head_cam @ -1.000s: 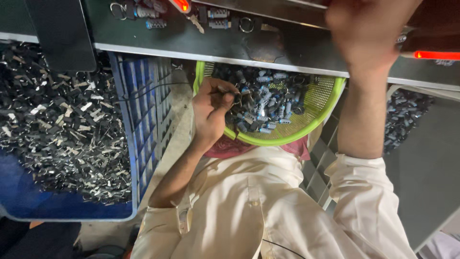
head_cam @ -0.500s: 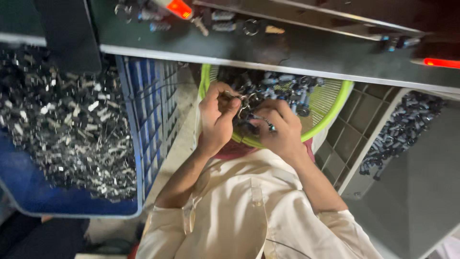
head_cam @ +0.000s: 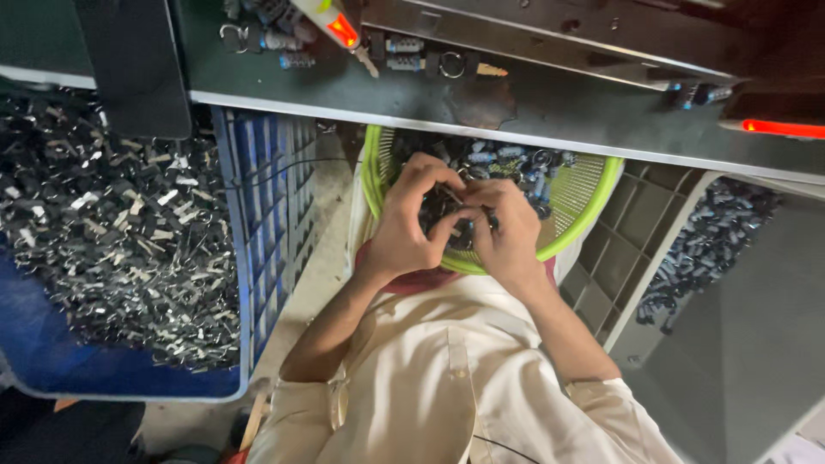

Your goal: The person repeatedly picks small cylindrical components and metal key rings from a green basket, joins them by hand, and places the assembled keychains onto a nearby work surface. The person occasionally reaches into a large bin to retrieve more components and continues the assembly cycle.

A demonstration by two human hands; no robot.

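Over the green basket (head_cam: 593,202) on my lap, my left hand (head_cam: 404,228) and right hand (head_cam: 507,232) meet, fingers of both pinched together on a small dark metal part (head_cam: 454,215). More such parts fill the blue crate (head_cam: 258,258) just left, below the worktop (head_cam: 533,103).

I see a dark grey workbench (head_cam: 550,107) with a pale front edge; small metal rings and cylindrical parts (head_cam: 421,51) lie on it, beside a red-lit tool (head_cam: 339,26) and another red light (head_cam: 782,127).
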